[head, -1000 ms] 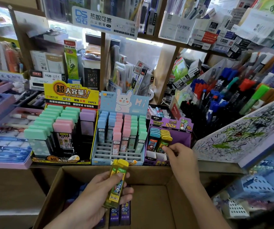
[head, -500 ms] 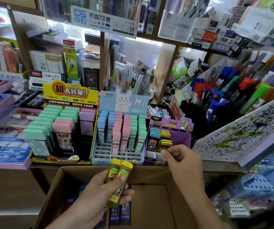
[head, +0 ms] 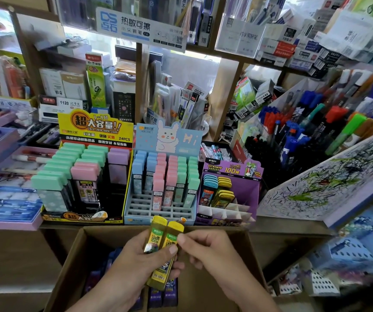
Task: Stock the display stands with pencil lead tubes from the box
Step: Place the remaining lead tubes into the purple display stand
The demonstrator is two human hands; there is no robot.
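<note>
The left hand comes up from the bottom edge, left of centre, forearm slanting toward the middle of the frame. Its fingers curl round two yellow tubes from behind, and the thumb lies across their fronts, its tip on the right-hand tube. The tubes stand side by side, touching, nearly upright and leaning a little to the right at the top. Their yellow caps reach up in front of the lower edge of the stands.

The right hand enters from the lower right, wrist raised, back of the hand to the camera. Its fingers are curled inward, and the thumb tip touches the right edge of the right-hand tube, just above the left thumb. Whether it has a grip on that tube cannot be told.

Both hands are over the open box in the lower centre, where purple tubes lie on the bottom beneath the yellow ones.

Just behind the box, three stands sit in a row across the middle of the frame: a yellow stand at the left, a blue stand in the centre with bare front slots, and a purple stand at the right. The purple one holds blue-capped and yellow-capped tubes at its back left.
</note>
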